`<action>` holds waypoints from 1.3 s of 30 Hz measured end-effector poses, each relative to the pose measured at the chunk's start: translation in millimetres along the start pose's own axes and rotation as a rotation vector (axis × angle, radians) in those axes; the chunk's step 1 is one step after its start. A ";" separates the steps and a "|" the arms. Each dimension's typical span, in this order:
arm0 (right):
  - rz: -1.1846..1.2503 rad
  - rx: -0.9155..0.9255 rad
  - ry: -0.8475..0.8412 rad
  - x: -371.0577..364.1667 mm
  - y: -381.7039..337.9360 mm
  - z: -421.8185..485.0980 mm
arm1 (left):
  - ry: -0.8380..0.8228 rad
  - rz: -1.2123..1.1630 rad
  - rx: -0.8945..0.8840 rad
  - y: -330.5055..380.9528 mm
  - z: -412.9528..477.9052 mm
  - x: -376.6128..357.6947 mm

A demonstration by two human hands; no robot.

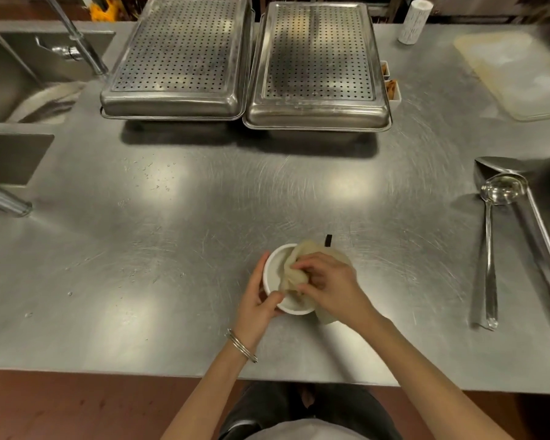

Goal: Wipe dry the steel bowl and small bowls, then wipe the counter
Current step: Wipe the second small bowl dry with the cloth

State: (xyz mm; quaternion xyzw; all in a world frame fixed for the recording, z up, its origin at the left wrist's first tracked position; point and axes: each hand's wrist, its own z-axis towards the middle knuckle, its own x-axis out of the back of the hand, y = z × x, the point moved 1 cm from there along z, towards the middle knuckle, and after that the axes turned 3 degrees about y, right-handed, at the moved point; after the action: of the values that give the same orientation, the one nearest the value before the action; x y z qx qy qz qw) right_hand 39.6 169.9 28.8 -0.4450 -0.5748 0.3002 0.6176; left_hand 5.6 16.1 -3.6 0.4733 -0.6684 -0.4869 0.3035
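Note:
A small white bowl [275, 262] is held just above the steel counter [178, 223], near its front edge. My left hand [256, 301] grips the bowl's left and near rim. My right hand [329, 285] presses a beige cloth [294, 271] into the bowl, and the cloth spills over the bowl's right side. A few water drops lie on the counter at the left. No steel bowl is clearly visible.
Two perforated steel trays [177, 58] [318, 65] sit upside down at the back. A sink [19, 77] with a faucet is at the left. A ladle [494, 217] and a spatula [521, 198] lie at the right, a cutting board [518, 71] behind them.

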 end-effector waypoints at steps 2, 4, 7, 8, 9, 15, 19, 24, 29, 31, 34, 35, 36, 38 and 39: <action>-0.232 0.109 -0.065 -11.7 17.8 4.3 | -0.006 0.020 -0.007 -2.1 -0.9 -2.9; -0.394 0.143 -0.133 -15.6 21.6 6.5 | -0.002 0.016 0.015 -5.1 -1.7 -2.9; -0.652 0.360 0.012 -13.4 23.4 6.0 | -0.030 0.018 0.036 -4.5 -0.5 -1.2; -0.692 0.401 0.065 -11.6 24.6 5.0 | -0.040 0.016 0.043 -3.3 1.5 -0.2; -0.713 0.423 0.096 -11.2 27.3 4.2 | -0.046 0.014 0.045 -1.9 3.1 0.8; -0.617 0.442 0.124 -12.1 31.9 9.5 | -0.011 0.053 0.032 -6.7 2.4 3.6; -0.172 0.191 0.223 4.7 29.1 8.7 | -0.051 0.063 0.038 3.6 5.2 9.9; 0.072 -0.095 0.068 7.8 24.8 11.0 | -0.174 0.106 -0.003 15.3 13.8 12.3; -0.170 -0.215 0.047 -7.0 28.0 11.0 | 0.012 0.060 -0.024 10.2 18.4 -1.2; -0.201 -0.215 0.080 -8.8 30.6 12.0 | 0.030 0.051 -0.044 3.4 9.9 -7.5; -0.212 -0.208 0.199 -11.1 33.8 9.4 | 0.002 0.052 -0.117 -2.2 -4.8 -16.4; -0.192 -0.222 0.229 -11.9 34.8 7.6 | -0.002 0.051 -0.133 -5.3 -6.1 -17.6; -0.165 -0.243 0.239 -12.5 35.9 6.4 | -0.001 0.052 -0.144 -6.8 -6.1 -17.0; -0.116 -0.288 0.183 -11.2 34.4 4.2 | 0.005 0.072 -0.157 -5.7 -1.4 -12.4; -0.108 -0.300 0.139 -10.1 32.7 3.1 | 0.001 0.086 -0.160 -3.4 1.7 -9.5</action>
State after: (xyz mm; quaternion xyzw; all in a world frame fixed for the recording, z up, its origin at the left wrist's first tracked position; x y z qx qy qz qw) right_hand 39.5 175.5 -5.1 -0.5205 -0.5921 0.1460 0.5976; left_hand 8.8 25.3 -6.8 0.4185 -0.6470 -0.5249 0.3616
